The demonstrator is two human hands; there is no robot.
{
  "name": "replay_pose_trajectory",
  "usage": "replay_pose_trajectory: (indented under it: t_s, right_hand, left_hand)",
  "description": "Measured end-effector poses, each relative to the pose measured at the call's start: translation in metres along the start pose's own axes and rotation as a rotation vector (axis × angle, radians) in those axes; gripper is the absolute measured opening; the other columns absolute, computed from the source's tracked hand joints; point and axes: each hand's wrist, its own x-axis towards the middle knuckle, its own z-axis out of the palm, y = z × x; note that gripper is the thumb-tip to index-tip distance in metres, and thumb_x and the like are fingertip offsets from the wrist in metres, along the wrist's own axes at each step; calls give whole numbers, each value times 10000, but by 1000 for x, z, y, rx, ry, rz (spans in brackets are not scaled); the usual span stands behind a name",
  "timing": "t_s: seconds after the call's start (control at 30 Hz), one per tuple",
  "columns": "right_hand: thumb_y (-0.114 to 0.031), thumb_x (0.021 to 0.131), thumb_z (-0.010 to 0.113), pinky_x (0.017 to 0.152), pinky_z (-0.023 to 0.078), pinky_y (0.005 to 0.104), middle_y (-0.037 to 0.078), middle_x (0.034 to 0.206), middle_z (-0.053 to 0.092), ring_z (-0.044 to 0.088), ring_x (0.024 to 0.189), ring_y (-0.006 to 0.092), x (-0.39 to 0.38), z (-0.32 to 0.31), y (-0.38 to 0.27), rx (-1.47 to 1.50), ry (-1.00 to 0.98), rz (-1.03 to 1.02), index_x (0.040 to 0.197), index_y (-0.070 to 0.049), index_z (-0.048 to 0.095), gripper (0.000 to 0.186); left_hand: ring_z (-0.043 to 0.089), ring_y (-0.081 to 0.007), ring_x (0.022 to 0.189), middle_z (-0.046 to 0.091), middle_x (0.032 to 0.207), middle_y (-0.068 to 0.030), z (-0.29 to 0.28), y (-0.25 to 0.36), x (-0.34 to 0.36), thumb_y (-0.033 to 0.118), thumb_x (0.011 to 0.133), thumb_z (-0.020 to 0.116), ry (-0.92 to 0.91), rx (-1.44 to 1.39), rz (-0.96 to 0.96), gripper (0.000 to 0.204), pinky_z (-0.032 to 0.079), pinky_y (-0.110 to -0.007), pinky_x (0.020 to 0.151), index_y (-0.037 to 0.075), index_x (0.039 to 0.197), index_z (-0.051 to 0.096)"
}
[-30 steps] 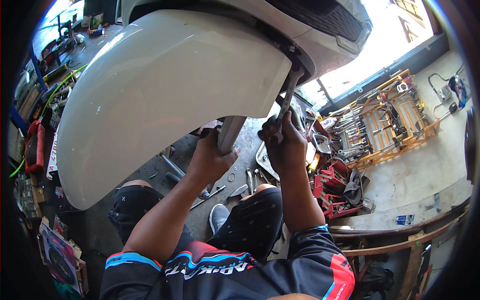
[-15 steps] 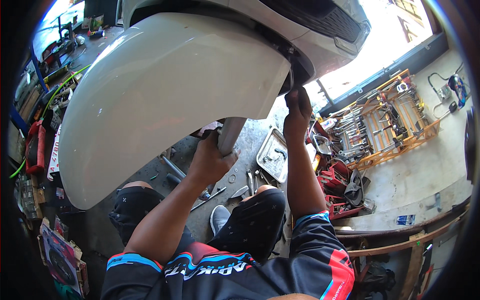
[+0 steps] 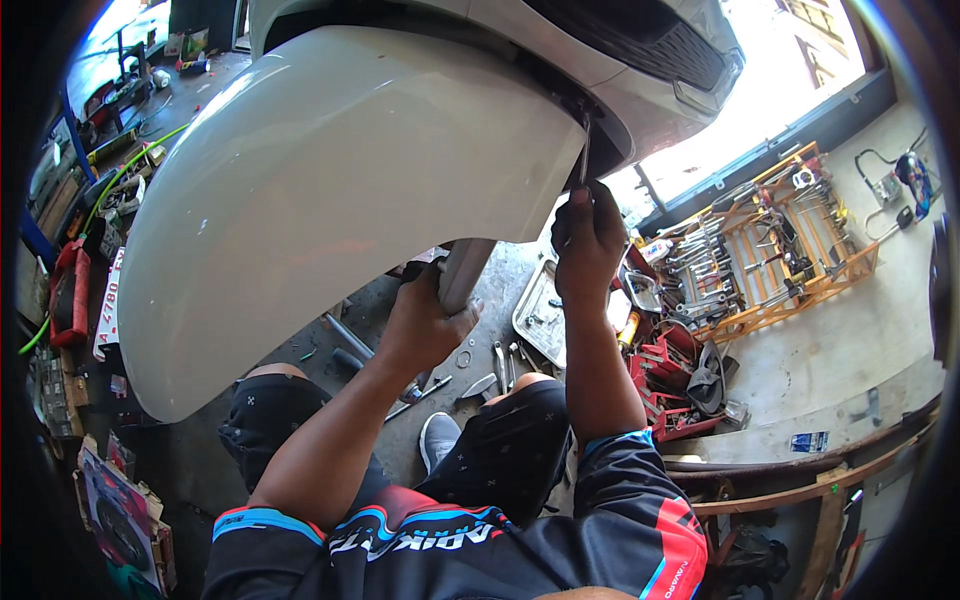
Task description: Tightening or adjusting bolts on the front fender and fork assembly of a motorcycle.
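A large glossy white mudguard (image 3: 330,200) fills the upper left, below the white vehicle body (image 3: 600,50). My left hand (image 3: 422,325) is wrapped round a grey fork tube (image 3: 466,272) that comes down from under the mudguard's lower edge. My right hand (image 3: 592,240) is closed on a screwdriver-like tool, its handle hidden in the fist. The tool's thin metal shaft (image 3: 586,150) points up into the gap between the mudguard's right corner and the body. What its tip meets is too small to make out.
A metal tray (image 3: 538,315) with small parts lies on the floor beyond my knees, near loose wrenches (image 3: 502,365). At the right stand a red toolbox (image 3: 665,385) and a wooden tool rack (image 3: 770,255). A red jack-like object (image 3: 68,295) and clutter line the left.
My right hand has shifted slightly down and left, showing more of the tool's shaft. The left hand keeps its hold on the fork tube, and the mudguard has barely moved.
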Motion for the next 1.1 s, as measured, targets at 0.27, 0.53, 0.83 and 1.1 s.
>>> replay_pose_trajectory:
  t_s: [0.27, 0.53, 0.83, 1.1]
  right_hand:
    - [-176, 982, 573, 388, 288, 179, -26, 631, 481, 381, 467, 23, -2, 7, -8, 188, 69, 73, 1230, -127, 460, 277]
    - [-122, 975, 526, 426, 329, 200, 24, 720, 506, 420, 513, 53, -35, 31, -65, 273, 125, 384, 1169, -87, 435, 217]
    - [-141, 997, 479, 493, 415, 249, 23, 766, 486, 445, 586, 77, -55, 32, -92, 236, -77, 363, 1295, -46, 393, 325]
    - [-162, 987, 517, 604, 480, 293, 65, 786, 568, 483, 593, 111, -30, -20, -4, 367, 31, 243, 1178, -19, 521, 239]
  left_hand:
    - [659, -273, 774, 650, 871, -211, 1, 0, 1, 164, 757, 751, 9, -20, 36, 470, 518, -374, 728, -86, 1099, 546]
    - [664, -282, 757, 657, 866, -210, 4, -14, 1, 154, 767, 749, 42, -1, 104, 427, 523, -381, 723, -72, 1074, 556]
    - [678, -396, 801, 660, 844, -252, 0, 1, -2, 178, 764, 744, 50, -32, 82, 383, 528, -415, 727, -75, 999, 580]
    - [663, -298, 782, 652, 878, -221, 2, -3, 1, 207, 753, 765, 21, -1, 60, 477, 520, -385, 743, -77, 1074, 555]
